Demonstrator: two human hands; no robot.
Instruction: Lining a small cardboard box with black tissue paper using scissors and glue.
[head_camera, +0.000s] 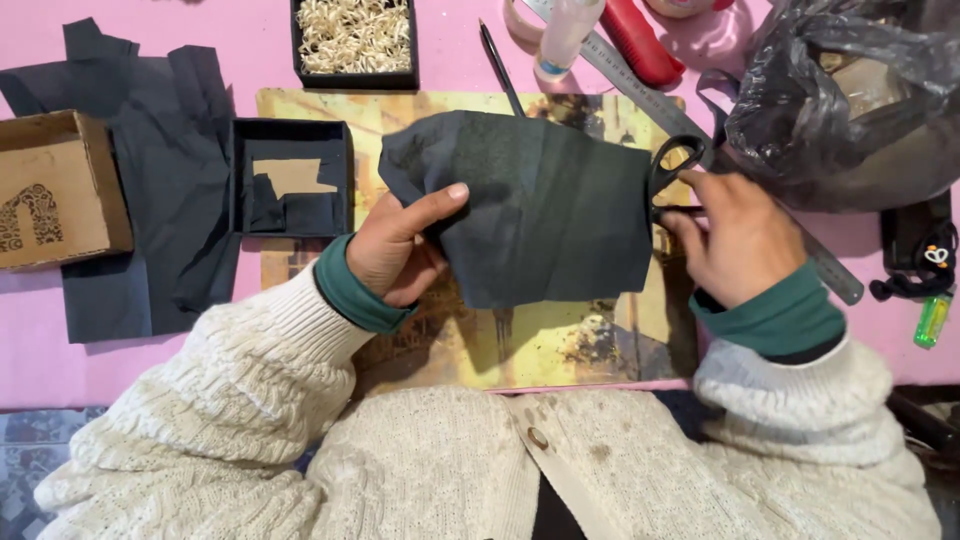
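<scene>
My left hand pinches the left edge of a dark grey sheet of tissue paper, thumb on top, holding it up over a worn yellowish board. My right hand grips black-handled scissors at the sheet's right edge; the blades are hidden behind the paper.
A black open box lined with dark paper sits left of the board, more dark tissue beneath it. A cardboard box stands far left, a black box of straw filler at the top. A metal ruler, a pencil, a black plastic bag and a green lighter lie to the right.
</scene>
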